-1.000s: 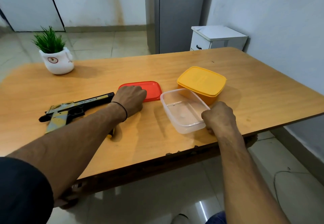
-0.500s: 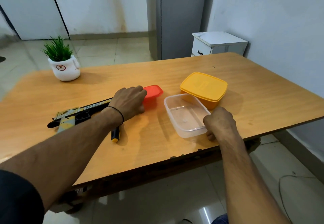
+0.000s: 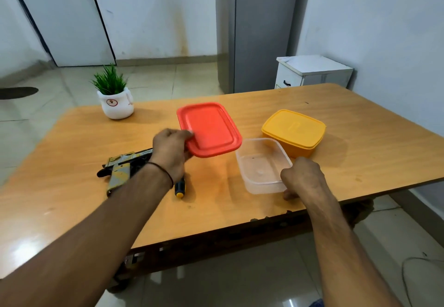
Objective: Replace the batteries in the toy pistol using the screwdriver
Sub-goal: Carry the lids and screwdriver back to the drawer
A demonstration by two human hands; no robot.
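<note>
The black and yellow toy pistol (image 3: 121,168) lies on the wooden table (image 3: 72,153) at the left, partly hidden by my left forearm. A screwdriver (image 3: 179,188) with a black and yellow handle lies just under my left wrist. My left hand (image 3: 171,149) grips the near corner of a red lid (image 3: 211,130), which is lifted and tilted above the table. My right hand (image 3: 301,178) holds the near right corner of a clear plastic box (image 3: 262,165) that stands open and looks empty. No batteries are visible.
A yellow lidded box (image 3: 294,130) stands right behind the clear one. A small potted plant (image 3: 114,95) in a white pot sits at the far left of the table. The table's front edge runs just below my right hand.
My left hand has picked the red lid up off the table and raised it, tilted, toward the clear box. My right hand has stayed on the box.
</note>
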